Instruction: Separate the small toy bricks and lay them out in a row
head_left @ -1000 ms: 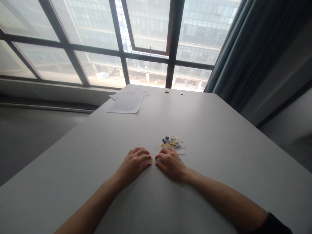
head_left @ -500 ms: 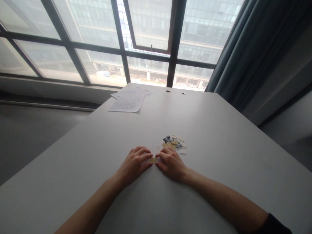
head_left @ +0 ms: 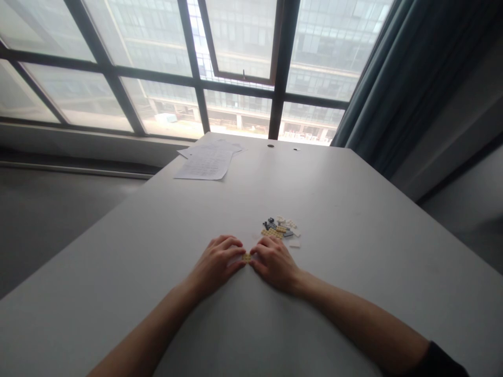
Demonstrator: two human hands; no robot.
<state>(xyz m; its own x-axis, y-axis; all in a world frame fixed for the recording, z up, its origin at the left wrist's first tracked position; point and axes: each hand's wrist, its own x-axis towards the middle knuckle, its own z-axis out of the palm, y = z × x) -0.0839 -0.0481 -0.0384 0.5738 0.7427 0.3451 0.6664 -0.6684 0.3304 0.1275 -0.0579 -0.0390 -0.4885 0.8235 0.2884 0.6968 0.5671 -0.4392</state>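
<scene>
Small tan building bricks (head_left: 247,257) lie low over the table between my hands, showing studs on top. My left hand (head_left: 219,263) grips them from the left, thumb in front and fingers behind. From the right, my right hand (head_left: 275,263) pinches the other end in the same way. The fingers hide both ends, and I cannot tell whether the pieces are locked together or only touching. Just beyond my right hand is a loose pile of building bricks (head_left: 280,229) in tan, white, grey and black.
A white table (head_left: 314,193) spreads under my arms. Printed paper sheets (head_left: 206,162) rest at its far left, and holes with dark insides (head_left: 271,146) sit near the far edge. Windows (head_left: 239,42) stand behind, with a blue-grey curtain (head_left: 377,78) to the right.
The narrow gap between the tan bricks has closed, so they now look like one strip. Both hands stay almost in place.
</scene>
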